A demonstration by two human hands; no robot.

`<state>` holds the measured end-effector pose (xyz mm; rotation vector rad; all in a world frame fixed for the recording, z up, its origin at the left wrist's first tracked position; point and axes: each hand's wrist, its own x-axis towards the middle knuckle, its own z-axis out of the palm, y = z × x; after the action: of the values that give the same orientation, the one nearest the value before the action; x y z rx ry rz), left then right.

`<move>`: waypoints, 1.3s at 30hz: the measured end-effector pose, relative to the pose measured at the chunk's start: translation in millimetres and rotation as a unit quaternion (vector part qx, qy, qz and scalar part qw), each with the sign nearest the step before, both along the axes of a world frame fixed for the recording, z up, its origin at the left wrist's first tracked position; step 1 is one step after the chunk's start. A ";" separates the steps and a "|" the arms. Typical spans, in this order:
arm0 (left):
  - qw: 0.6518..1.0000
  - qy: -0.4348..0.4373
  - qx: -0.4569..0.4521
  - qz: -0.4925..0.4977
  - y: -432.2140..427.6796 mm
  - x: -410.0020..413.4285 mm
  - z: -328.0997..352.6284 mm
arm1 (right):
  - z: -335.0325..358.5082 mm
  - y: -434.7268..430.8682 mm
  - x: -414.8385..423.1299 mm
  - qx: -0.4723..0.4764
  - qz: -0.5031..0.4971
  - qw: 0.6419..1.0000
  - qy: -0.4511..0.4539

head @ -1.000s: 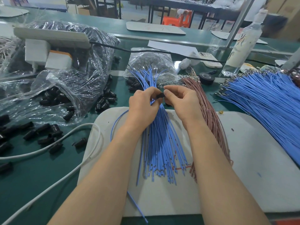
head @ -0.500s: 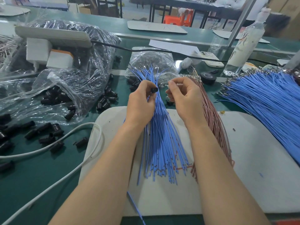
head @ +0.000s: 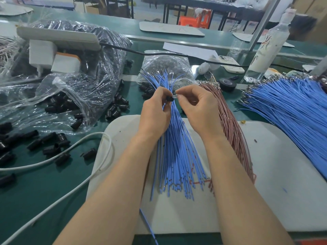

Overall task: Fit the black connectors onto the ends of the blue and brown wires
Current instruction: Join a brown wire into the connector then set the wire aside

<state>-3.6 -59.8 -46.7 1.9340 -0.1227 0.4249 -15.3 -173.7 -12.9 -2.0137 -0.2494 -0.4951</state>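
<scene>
— Black connector (head: pixel 171 99): where does it sit?
— Pinched between the thumb and curled fingers of the left hand (head: pixel 155 112), raised above the fan of blue wires (head: pixel 177 156) lying on the white mat (head: pixel 274 174).
— And the right hand (head: pixel 196 107)?
— Thumb and forefinger nip a small shiny wire tip (head: pixel 175 96) right at the connector's mouth, and the other fingers are loosely curled. Whether that tip belongs to a blue or a brown strand, I cannot tell.
— The brown wires (head: pixel 230 126)?
— A curved bundle just right of the right wrist, on the same mat.
— Other connectors?
— Loose connectors (head: pixel 62 138) are scattered on the green table (head: pixel 35 191) at left, beside a clear plastic bag (head: pixel 79 89) holding more. A second blue heap (head: pixel 292 112) lies far right.
</scene>
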 end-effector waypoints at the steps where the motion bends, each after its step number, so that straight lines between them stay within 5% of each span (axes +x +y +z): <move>1: 1.000 0.000 0.001 -0.002 -0.2 0.2 -0.1 | -0.2 0.3 -0.5 -0.003 0.000 1.000 -0.002; 39: 0.986 -0.002 0.169 0.014 -0.9 -6.3 8.0 | -4.0 -13.2 9.0 -0.056 -0.045 0.997 0.034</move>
<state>-9.9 -60.6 -38.7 2.2703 -0.1799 0.4470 -6.3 -186.9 -16.8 -2.1544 -0.1485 -0.4762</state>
